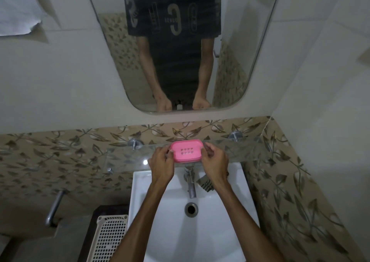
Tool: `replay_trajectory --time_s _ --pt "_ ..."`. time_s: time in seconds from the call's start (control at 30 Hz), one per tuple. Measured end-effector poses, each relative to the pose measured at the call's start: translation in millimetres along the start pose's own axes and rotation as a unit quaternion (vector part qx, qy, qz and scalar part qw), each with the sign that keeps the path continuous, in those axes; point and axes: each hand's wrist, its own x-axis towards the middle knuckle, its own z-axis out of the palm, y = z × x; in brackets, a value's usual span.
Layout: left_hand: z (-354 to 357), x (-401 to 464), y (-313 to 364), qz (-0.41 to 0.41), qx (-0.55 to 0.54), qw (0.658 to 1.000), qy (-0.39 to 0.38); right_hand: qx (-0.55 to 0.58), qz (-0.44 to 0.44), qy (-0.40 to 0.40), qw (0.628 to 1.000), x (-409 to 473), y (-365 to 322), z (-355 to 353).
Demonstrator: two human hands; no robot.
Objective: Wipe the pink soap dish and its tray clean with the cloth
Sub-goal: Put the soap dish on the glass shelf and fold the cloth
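Observation:
The pink soap dish has a slotted top with small heart-shaped holes and a base tray under it. It rests on or just above the glass shelf over the basin. My left hand grips its left end and my right hand grips its right end. A dark striped cloth lies on the basin's rim to the right of the tap, partly hidden by my right forearm.
Below the shelf sits a white basin with a chrome tap and a drain. A mirror hangs above. A white perforated basket stands at the basin's left, near a wall pipe.

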Motion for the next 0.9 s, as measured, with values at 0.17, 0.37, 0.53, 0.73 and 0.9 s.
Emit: replay_trajectory --time_s 0.17,0.37,0.53,0.73,0.9 --pt "-6.9 -15.0 -0.8 0.012 -0.067 0.996 0.063 0.049 0.005 0.099 0.994 -21.3 23.4 -14.4" --pt "-10.0 -82.6 -24.6 -0.022 -0.167 0.965 0.2 -0.069 0.213 0.105 0.969 -45.6 98.3 -34.2" --pt "-2.5 -144.5 -49.4 -0.113 -0.17 0.964 0.167 -0.214 0.147 -0.068 0.963 -18.8 104.4 -25.7" --pt "-7.4 -175.4 -75.9 -0.171 -0.141 0.966 0.13 -0.383 0.126 -0.125 0.906 18.1 104.4 -13.7" --pt "-12.4 -181.0 -86.1 -0.184 -0.146 0.966 0.106 -0.388 0.122 -0.114 0.906 24.2 116.3 -22.8"
